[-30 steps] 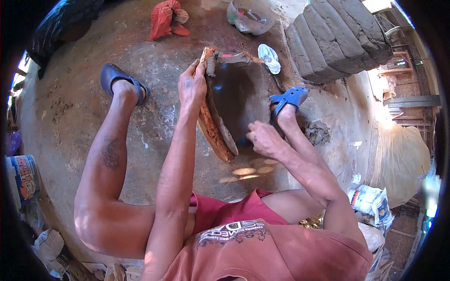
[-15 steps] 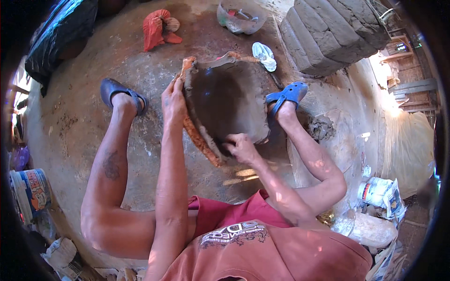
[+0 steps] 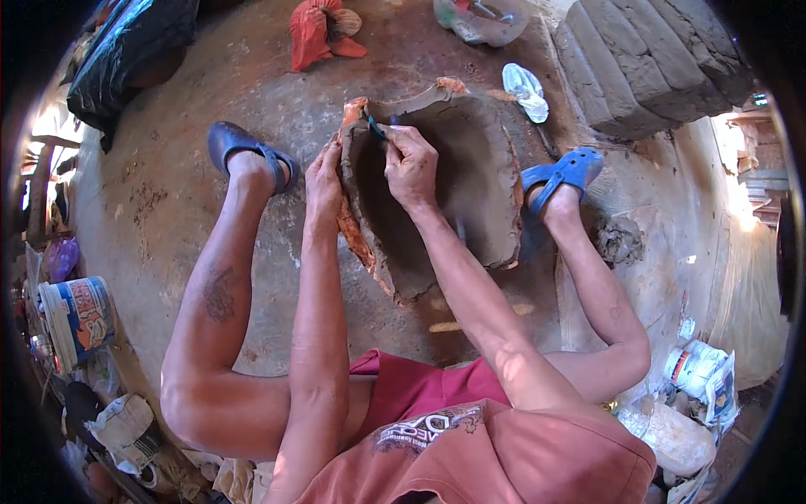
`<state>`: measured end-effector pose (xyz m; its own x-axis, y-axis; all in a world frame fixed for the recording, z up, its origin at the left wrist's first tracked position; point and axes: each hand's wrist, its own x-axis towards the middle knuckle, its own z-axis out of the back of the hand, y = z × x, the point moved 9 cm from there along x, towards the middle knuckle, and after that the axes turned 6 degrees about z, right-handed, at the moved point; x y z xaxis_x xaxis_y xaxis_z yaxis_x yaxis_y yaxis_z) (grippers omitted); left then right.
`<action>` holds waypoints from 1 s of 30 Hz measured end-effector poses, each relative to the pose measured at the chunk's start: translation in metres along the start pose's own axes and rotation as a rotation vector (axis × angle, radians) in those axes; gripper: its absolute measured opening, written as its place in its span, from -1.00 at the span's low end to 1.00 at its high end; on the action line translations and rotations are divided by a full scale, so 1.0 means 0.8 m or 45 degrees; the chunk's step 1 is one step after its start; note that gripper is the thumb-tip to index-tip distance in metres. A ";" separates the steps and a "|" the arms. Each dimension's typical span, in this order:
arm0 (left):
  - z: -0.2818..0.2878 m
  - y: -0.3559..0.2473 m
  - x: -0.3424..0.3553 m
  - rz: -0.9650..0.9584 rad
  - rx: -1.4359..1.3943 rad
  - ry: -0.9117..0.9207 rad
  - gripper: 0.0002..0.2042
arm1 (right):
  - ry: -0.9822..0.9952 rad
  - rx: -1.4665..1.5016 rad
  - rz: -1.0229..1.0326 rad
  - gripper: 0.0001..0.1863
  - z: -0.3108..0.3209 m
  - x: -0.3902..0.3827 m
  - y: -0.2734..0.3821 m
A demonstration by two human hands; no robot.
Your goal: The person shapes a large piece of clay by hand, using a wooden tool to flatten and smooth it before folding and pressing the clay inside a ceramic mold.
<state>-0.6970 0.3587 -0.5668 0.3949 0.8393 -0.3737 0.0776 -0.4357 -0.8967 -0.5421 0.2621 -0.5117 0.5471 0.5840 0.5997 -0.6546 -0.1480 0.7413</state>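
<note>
Between my feet stands a wide hollow form of wet grey clay (image 3: 474, 160), lining a rough orange-brown mould (image 3: 359, 244) whose edge shows along the left side and at the far corners. My left hand (image 3: 322, 186) is closed on the mould's outer left wall, fingers up near the rim. Reaching over the hollow, my right hand (image 3: 411, 168) pinches a small thin teal tool (image 3: 375, 127). The tool meets the clay's inner edge near the far left corner; its other end is hidden in my fingers.
Stacked grey clay slabs (image 3: 646, 71) stand far right. Beyond the mould are a red cloth bundle (image 3: 315, 38), a clear basin (image 3: 483, 21) and a white plastic bag (image 3: 525, 91). A clay lump (image 3: 620, 240) lies beyond my right leg, a bucket (image 3: 77, 319) at left.
My right hand has moved from the near inside of the clay to the far left rim, where the teal tool now shows. My left hand stays on the mould's left side. The whole view has shifted.
</note>
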 end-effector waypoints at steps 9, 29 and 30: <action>-0.003 0.007 0.005 0.057 -0.043 -0.006 -0.61 | 0.475 0.234 -0.176 -0.77 -0.013 -0.061 0.009; 0.002 -0.011 0.001 -0.109 0.019 -0.209 -0.55 | 0.290 0.214 -0.244 -0.87 0.138 0.006 0.048; 0.017 -0.023 0.002 -0.204 0.074 -0.220 -0.56 | 0.376 0.079 -0.345 -0.86 0.111 0.019 0.040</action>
<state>-0.7104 0.3729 -0.5543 0.2185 0.9417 -0.2559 0.0721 -0.2771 -0.9581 -0.5082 0.1951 -0.4526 0.5159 0.8115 0.2743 -0.4696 0.0001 0.8829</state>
